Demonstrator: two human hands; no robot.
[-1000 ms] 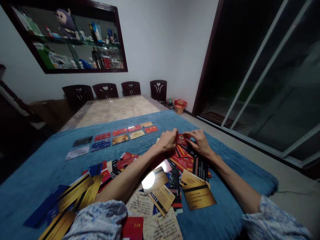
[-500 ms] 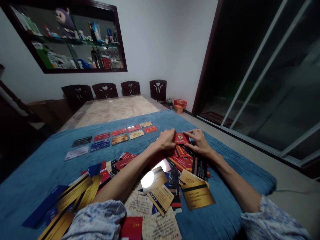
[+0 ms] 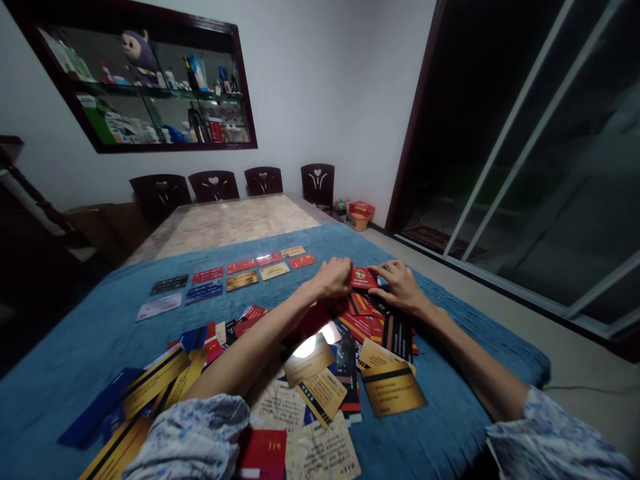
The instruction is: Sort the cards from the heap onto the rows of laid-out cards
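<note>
Between my two hands is a red card [image 3: 363, 277] with a round pale picture on it. My left hand [image 3: 334, 277] grips its left edge with curled fingers, and my right hand [image 3: 397, 285] pinches its right side between thumb and fingers. Below the hands lies a loose heap of cards: red ones, black ones [image 3: 399, 333], a gold card [image 3: 393, 388] with a dark stripe, and beige cards [image 3: 323, 448]. My left forearm hides part of this heap. Farther off, several cards lie face up in two rows, among them a blue card [image 3: 204, 292] and a white card [image 3: 159, 307].
A blue cloth [image 3: 450, 427] covers the near part of the table; its far part is bare marble-like top [image 3: 235, 217]. Dark chairs [image 3: 318, 185] stand along the far side. A sliding glass door [image 3: 530, 167] is at the right, a wall shelf [image 3: 165, 87] at the back left.
The whole view has shifted slightly, with the shelf and table appearing a little lower and farther right. Both hands stay on the red card with little visible movement.
</note>
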